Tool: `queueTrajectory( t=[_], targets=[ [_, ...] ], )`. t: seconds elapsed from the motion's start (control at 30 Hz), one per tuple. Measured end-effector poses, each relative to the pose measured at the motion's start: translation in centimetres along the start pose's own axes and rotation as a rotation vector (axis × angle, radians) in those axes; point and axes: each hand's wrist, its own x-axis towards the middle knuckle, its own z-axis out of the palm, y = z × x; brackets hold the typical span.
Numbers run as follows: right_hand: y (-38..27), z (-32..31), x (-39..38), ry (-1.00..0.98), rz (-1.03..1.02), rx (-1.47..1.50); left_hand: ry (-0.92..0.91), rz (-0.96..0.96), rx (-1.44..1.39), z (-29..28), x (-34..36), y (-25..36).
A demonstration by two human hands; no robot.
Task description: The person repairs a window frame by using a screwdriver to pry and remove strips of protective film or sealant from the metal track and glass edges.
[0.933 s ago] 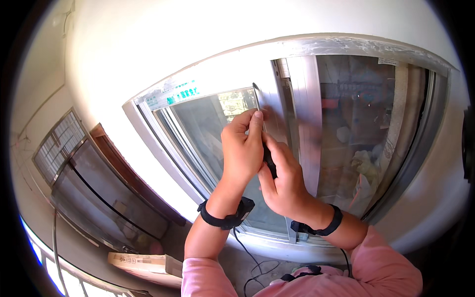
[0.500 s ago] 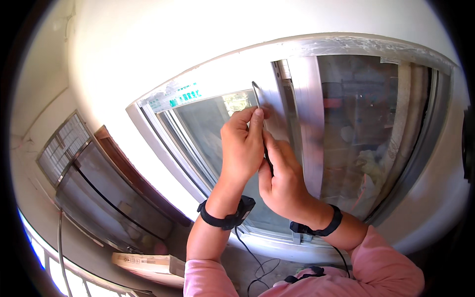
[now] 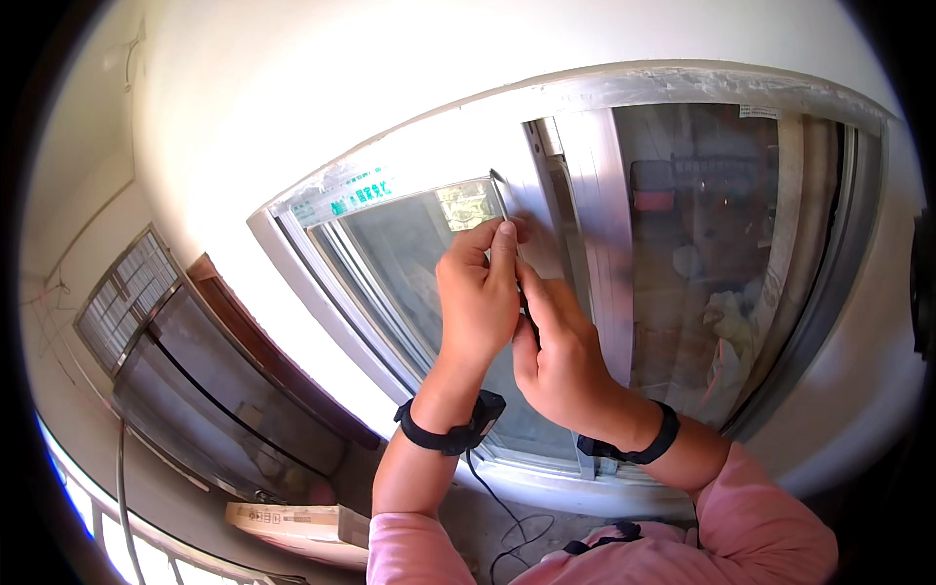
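A thin metal tool (image 3: pixel 501 200) with a short bent tip and a dark handle points upward at the window. My left hand (image 3: pixel 472 292) pinches its shaft between thumb and fingers. Just below and to the right, my right hand (image 3: pixel 564 356) is closed round the dark handle, which mostly hides inside the fingers. The tip lies over the upper inner corner of the left window pane (image 3: pixel 400 244), beside the silver upright frame (image 3: pixel 531 200). Whether the tip touches the frame I cannot tell.
To the right stands the other sliding pane (image 3: pixel 707 244), with a wide metal upright (image 3: pixel 600 244) at its edge. A cardboard box (image 3: pixel 292 526) lies low at the left, below a dark screened panel (image 3: pixel 229 390). A black cable (image 3: pixel 507 512) hangs from my left wrist strap.
The tool's tip has shifted slightly left and down across the pane's corner. Both hands keep the same grip, and the view has moved a little.
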Motion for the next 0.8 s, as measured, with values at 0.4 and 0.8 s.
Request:
queueTrajectory(
  t=[0.4,0.8],
  targets=[
    [-0.8,0.4,2.0,0.027,-0.001,-0.007,0.010,-0.015,-0.118,-0.5,1.6,1.8],
    [-1.1,-4.3,-4.1,-0.018,0.057,0.106,0.493,0.750,0.687,-1.7,4.0,0.1]
  ],
)
